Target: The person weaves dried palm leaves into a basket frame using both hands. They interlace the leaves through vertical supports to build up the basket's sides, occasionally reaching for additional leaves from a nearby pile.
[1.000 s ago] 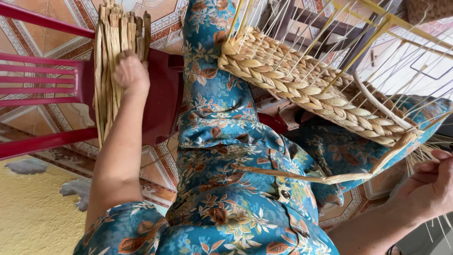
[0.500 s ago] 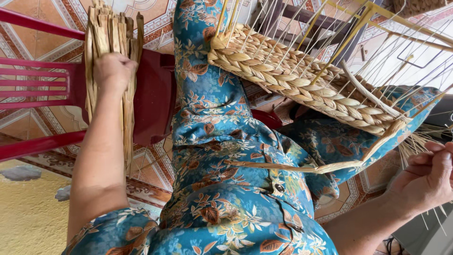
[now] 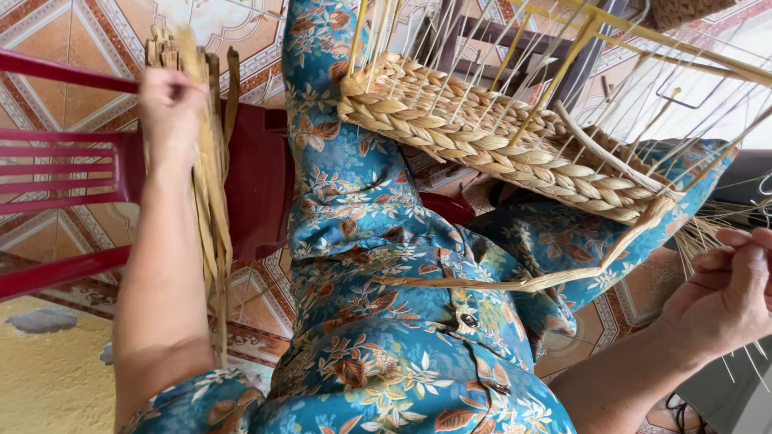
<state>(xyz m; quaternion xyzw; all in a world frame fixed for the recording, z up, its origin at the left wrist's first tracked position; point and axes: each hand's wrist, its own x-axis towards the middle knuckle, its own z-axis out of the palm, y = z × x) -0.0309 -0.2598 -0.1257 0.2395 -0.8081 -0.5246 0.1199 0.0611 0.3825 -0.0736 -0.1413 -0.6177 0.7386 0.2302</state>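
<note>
Looking down through the head camera, you see a floor of patterned tiles [image 3: 72, 36] in orange, cream and grey, with a rougher yellow patch at the lower left corner. A red plastic chair [image 3: 257, 173] stands on those tiles at your left side, its slatted back running toward the frame edge. Your lap, in blue flowered cloth [image 3: 362, 241], fills the middle of the view. Your left hand [image 3: 169, 108] is closed around a bundle of dried flat reed strips [image 3: 211, 201], gripping it near the upper end; the strips hang past your forearm and lie against the chair seat. A half-woven basket [image 3: 482, 137] of braided straw rests across your knees, well apart from that left hand, with thin upright stakes [image 3: 555, 72] rising out of its rim toward a yellow metal frame [image 3: 667, 40] at upper right. One long loose strand [image 3: 515, 283] trails off the basket's lower corner and runs across your lap. Your right hand [image 3: 728, 293] sits at the far right edge, fingers curled together and pinching fine pale fibres [image 3: 708, 233] near the frayed end of the weave; just which strands it has clamped you cannot tell from this angle. The two hands are far apart, the basket between them.
</note>
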